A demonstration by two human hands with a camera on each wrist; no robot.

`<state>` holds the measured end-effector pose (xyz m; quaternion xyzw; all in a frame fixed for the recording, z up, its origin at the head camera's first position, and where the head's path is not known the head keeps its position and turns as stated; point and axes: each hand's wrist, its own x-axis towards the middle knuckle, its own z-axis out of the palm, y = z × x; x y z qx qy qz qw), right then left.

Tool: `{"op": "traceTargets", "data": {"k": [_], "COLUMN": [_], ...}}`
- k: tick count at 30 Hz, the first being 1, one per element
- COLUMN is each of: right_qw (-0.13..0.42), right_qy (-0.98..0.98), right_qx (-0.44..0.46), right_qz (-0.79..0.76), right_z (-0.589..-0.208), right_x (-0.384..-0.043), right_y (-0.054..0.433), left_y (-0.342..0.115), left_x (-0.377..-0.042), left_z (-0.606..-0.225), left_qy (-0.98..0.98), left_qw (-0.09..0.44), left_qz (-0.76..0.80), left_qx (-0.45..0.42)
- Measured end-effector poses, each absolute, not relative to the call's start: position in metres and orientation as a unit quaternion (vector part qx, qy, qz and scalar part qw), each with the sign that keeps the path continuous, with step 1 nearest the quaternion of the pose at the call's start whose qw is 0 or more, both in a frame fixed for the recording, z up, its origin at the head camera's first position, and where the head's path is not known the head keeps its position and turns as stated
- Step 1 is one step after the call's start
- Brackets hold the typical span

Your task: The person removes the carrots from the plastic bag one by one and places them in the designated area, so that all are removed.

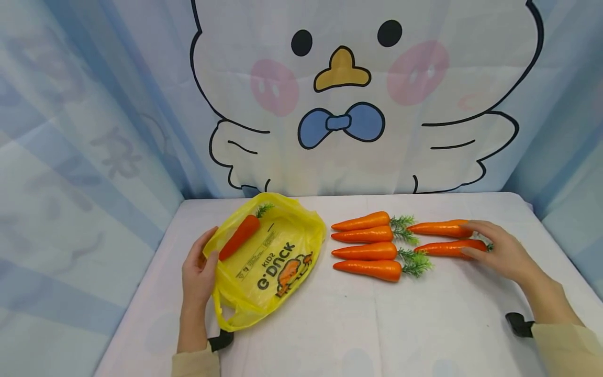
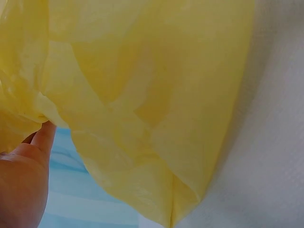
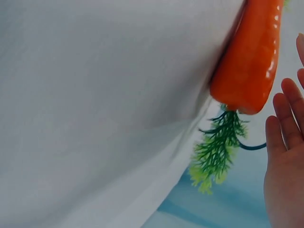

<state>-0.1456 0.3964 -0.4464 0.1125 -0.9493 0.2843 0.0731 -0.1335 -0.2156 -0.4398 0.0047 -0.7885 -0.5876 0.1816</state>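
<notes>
My left hand grips the left edge of a yellow plastic bag, which lies on the table with its mouth open. One carrot with a green top lies inside the bag. In the left wrist view the yellow bag covers most of the picture, and part of the left hand shows at its edge. My right hand reaches over two carrots at the right, the upper one and the lower one. Seen from the right wrist, straight fingers are beside a shiny carrot.
Several more carrots lie in a column in the middle of the white table, tips to the left and leafy tops to the right. A printed curtain hangs behind the table, with blue cloth at the sides.
</notes>
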Motion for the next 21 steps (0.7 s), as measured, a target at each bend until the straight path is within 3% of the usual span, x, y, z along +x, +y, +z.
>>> {"op": "traceTargets", "data": {"k": [15, 21], "right_qw": [0.052, 0.074], "right_qy": [-0.944, -0.926], "right_qx": [0.122, 0.173], "right_qz": [0.303, 0.329], "right_z": [-0.435, -0.43], "right_x": [-0.161, -0.172], "right_y": [0.352, 0.325], "left_y": [-0.217, -0.216], "left_x": [-0.134, -0.133], "left_z": [-0.439, -0.438], "left_qy": [-0.787, -0.786], "left_qw": [0.186, 0.185], "left_qz": [-0.588, -0.59], "left_qx": [-0.002, 0.001]}}
